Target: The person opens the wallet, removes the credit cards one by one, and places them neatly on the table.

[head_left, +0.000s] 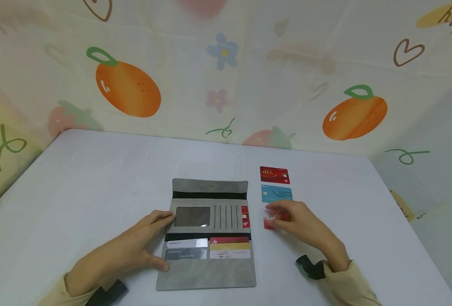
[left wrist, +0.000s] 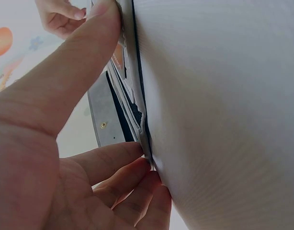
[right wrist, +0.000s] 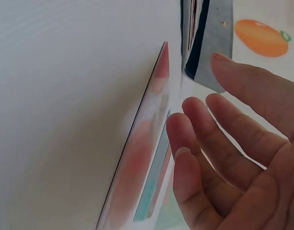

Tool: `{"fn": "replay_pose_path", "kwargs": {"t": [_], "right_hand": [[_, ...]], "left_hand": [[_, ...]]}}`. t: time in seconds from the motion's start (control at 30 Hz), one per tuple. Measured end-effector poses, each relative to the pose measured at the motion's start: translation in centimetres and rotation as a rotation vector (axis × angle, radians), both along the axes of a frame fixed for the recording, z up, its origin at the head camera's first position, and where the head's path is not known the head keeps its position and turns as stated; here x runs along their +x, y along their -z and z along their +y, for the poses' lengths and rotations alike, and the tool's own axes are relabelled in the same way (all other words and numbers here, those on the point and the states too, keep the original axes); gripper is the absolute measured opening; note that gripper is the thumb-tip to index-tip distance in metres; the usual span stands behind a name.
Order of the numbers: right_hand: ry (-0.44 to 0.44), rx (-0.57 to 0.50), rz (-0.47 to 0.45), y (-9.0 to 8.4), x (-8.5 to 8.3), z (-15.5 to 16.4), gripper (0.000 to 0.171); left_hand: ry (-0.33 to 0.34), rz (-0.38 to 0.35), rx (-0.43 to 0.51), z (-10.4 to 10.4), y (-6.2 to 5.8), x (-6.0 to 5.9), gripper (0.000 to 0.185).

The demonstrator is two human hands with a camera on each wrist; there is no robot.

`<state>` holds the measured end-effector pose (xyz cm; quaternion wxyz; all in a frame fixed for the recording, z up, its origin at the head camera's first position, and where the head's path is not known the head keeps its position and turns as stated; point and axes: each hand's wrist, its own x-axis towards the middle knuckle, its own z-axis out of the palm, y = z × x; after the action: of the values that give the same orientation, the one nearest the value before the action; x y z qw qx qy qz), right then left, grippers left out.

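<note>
Wallet against left fingers, pinkish card near right fingers, contact unclear.

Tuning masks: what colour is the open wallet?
The wallet is mostly grey, with black strips; clearest in the head view.

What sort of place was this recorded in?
Probably an indoor tabletop set arranged for filming: a white table backed by a fruit-printed backdrop, with an open grey wallet lying on the table.

In my head view, the right hand hides part of the lowest loose card (its print I cannot read).
</note>
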<state>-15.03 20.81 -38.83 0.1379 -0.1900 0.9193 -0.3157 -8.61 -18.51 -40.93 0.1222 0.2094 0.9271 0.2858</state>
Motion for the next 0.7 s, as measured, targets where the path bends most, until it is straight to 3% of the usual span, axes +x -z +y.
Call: {"fn": "replay_pose_path", "kwargs": {"t": [0.7], "right_hand": [[-0.110, 0.011, 0.025, 0.4, -0.9, -2.8, 0.043]], "left_hand": [[-0.007, -0.016, 0.000, 0.0, 0.0, 0.0, 0.108]]}}
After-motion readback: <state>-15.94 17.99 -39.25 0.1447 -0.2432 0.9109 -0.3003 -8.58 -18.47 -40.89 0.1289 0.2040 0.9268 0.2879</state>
